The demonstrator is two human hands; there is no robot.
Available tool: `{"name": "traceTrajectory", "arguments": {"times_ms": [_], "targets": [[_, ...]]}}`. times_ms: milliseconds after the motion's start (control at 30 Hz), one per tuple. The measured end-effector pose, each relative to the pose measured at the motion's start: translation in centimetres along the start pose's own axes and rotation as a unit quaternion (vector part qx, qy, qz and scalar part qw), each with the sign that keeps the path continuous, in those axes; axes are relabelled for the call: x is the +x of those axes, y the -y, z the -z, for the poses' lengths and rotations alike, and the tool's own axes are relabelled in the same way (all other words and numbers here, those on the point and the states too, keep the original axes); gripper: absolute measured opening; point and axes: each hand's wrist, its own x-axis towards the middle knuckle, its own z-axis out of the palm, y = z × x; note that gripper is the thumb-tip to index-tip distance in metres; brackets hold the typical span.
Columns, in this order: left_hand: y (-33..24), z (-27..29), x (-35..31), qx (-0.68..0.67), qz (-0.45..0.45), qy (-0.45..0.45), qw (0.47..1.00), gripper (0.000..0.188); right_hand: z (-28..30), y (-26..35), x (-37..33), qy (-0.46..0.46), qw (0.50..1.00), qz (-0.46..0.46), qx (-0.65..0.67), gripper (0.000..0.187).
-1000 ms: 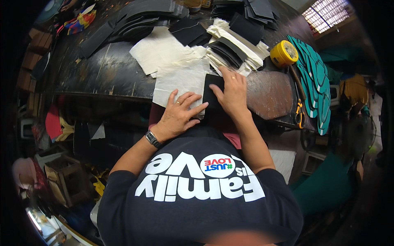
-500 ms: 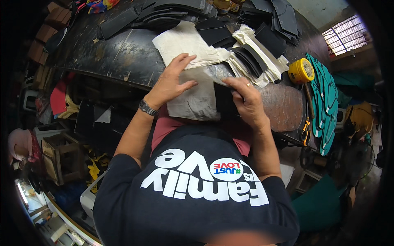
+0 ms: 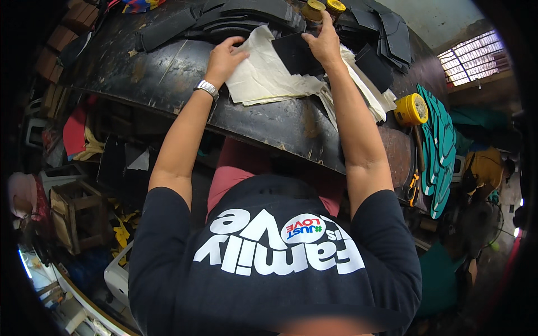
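A cream cloth (image 3: 266, 70) lies wrinkled on the dark worktable, with a flat black panel (image 3: 297, 54) beside its upper right edge. My left hand (image 3: 225, 60) rests at the cloth's upper left edge, thumb and fingers apart. Stretched farther forward, my right hand (image 3: 324, 45) has its thumb by the panel's far edge and a finger pointing up towards the yellow-lidded jars (image 3: 314, 8). Neither hand visibly grips anything. More cream cloth (image 3: 364, 84) with black pieces lies to the right, partly behind my right forearm.
Stacked dark grey panels (image 3: 235, 19) lie along the far side, and more black panels (image 3: 386, 33) at the far right. A yellow tub (image 3: 411, 110) stands near orange-handled scissors (image 3: 413, 187) and overlapping teal pieces (image 3: 440, 151). The worktable's curved edge (image 3: 252, 140) runs before my lap.
Both hands have moved forward, away from my lap to the far side of the cream cloth. The pale sheet and black piece they were handling no longer show above my lap.
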Motion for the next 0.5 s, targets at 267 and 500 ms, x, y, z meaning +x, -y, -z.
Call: {"name": "traceTrajectory", "arguments": {"times_ms": [267,500], "targets": [[0.4,-1.2,-1.1,0.096,-0.047,-0.028,0.994,0.048,-1.3,-3.8,-0.8,0.218,0.965,-0.041,-0.137,0.123],[0.3,0.5,-3.0,0.077,-0.078,-0.002,0.994,0.057,1.5,1.0,-3.5,0.167,0.984,-0.019,0.062,0.11]]}}
